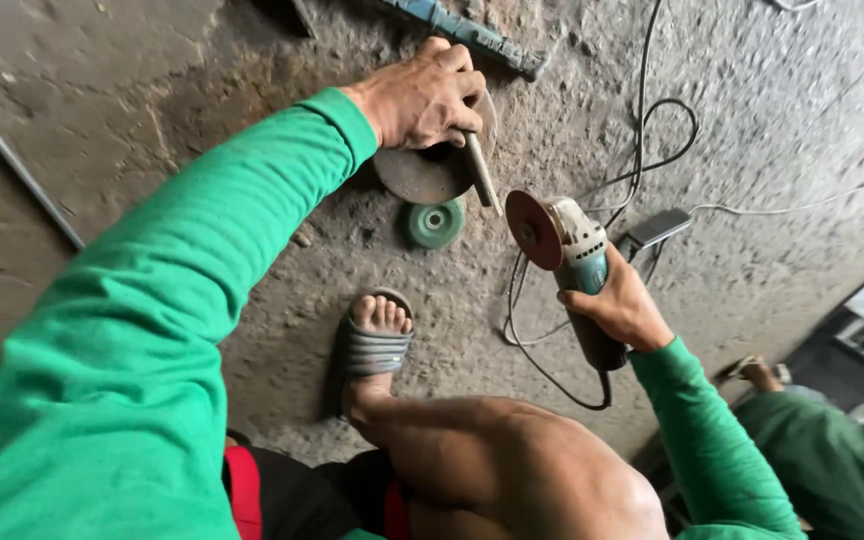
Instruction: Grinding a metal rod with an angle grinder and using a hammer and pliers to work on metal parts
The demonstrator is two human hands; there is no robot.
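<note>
My left hand (424, 98) grips a round rusty metal disc (420, 174) with a short metal rod (479, 168) fixed to it, held just above the concrete floor. My right hand (620, 308) holds the body of a teal and grey angle grinder (574, 262); its reddish grinding wheel (529, 229) faces the disc, a short gap to its right. A green grinding disc (434, 222) lies flat on the floor just below the metal disc. Both arms wear green sleeves.
My foot in a grey sandal (375, 345) rests on the floor below the green disc. The black power cable (642, 150) loops across the floor at right. A blue-handled tool (472, 32) lies at top. Another person in green (837, 455) sits at lower right.
</note>
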